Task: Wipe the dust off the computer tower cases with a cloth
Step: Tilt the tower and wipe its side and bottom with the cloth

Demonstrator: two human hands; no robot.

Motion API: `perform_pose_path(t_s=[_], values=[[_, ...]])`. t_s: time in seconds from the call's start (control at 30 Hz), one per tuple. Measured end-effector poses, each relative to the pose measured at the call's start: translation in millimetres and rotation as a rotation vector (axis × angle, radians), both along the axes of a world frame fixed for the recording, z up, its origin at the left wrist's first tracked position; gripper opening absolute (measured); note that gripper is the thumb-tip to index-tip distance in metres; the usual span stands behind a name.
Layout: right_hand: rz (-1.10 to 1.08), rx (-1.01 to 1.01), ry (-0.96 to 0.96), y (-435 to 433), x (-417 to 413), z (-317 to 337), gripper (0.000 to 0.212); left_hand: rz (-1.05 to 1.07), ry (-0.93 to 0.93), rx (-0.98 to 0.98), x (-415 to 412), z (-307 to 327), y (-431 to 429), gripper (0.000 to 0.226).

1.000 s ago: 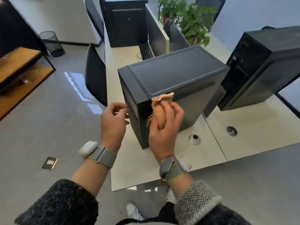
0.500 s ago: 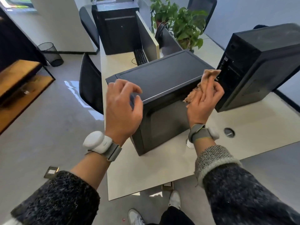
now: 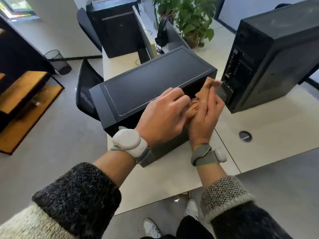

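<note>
A black computer tower stands on the white desk right in front of me. A second black tower stands to its right, its rear ports facing the first. Both my hands meet over the near tower's right side. My right hand holds a crumpled tan cloth. My left hand has come beside it, fingers curled onto the cloth. Most of the cloth is hidden between the hands.
A third black tower stands further along the desk, with a monitor, a keyboard, headphones and a potted plant. Black chairs stand on the left. There is a cable hole in the desk and a mesh bin on the floor.
My left hand has moved right from the tower's front corner to join the right hand at the cloth. My right hand has come back a little toward me.
</note>
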State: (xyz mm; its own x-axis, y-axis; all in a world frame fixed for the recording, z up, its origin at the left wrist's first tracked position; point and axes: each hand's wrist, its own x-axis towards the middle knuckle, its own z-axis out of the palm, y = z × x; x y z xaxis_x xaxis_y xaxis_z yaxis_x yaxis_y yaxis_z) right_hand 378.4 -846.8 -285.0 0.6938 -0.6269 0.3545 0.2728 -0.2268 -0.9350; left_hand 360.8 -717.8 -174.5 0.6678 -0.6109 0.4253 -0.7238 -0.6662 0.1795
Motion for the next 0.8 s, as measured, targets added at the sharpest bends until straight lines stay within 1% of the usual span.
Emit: perform_pose_path(t_s=[0.03,0.07,0.1,0.13,0.2,0.3,0.4,0.5,0.6,0.63,0.7,0.77,0.8], values=[[-0.001,0.000,-0.033,2,1,5,0.039,-0.026,0.053,0.005,-2,-4,-6,0.020],[-0.034,-0.011,-0.022,6,1,6,0.032,-0.040,0.117,0.001,-3,-10,-12,0.015],[-0.058,-0.003,0.017,8,0,2,0.030,-0.035,0.180,-0.005,-5,-17,-15,0.011],[-0.061,-0.023,0.047,8,-2,-7,0.035,-0.010,0.242,-0.009,-5,-25,-17,0.010],[-0.010,-0.065,0.083,4,-4,-50,0.046,0.058,0.361,0.001,-6,-43,-15,0.010],[-0.066,-0.039,0.215,3,-3,-107,0.050,0.164,0.500,0.040,-11,-68,-7,0.011],[-0.065,0.043,0.406,6,0,-149,0.053,0.247,0.590,0.080,-16,-87,0,0.012],[-0.038,0.079,0.608,6,2,-182,0.064,0.299,0.671,0.096,-19,-101,2,0.013],[0.063,0.132,0.859,-1,1,-184,0.077,0.334,0.723,0.101,-19,-111,0,0.013],[0.075,0.148,0.907,-4,4,-184,0.075,0.344,0.737,0.100,-18,-113,-1,0.012],[0.074,0.211,0.937,-10,10,-180,0.064,0.366,0.762,0.077,-17,-117,-4,0.012],[0.087,0.175,0.895,-19,13,-195,0.043,0.398,0.791,0.032,-17,-121,-6,0.013],[0.098,0.154,0.864,-24,11,-191,0.032,0.416,0.805,0.004,-16,-122,-7,0.012]])
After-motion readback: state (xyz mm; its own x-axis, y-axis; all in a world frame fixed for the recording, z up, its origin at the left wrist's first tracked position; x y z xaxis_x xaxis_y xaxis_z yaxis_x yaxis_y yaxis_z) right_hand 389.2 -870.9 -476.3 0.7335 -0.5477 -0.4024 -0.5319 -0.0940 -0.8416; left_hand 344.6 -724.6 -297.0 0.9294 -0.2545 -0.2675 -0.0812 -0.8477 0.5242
